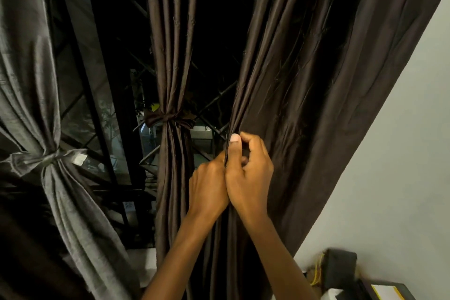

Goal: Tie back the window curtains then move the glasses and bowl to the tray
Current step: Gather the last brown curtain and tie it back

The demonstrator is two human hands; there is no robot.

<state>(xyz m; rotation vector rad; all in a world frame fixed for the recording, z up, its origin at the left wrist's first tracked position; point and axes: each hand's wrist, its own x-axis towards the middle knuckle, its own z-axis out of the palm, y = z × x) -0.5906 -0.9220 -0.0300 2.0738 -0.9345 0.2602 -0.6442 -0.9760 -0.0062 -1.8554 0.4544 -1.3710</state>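
loose curtain (pixel 316 68) hangs straight, bulk off right | right hand (pixel 249 170) pinches its left edge | left hand (pixel 208 187) grips alongside

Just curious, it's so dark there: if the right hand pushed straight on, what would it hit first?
Probably the untied brown curtain itself; the right hand grips its edge. The window grille seems behind, depth unclear.
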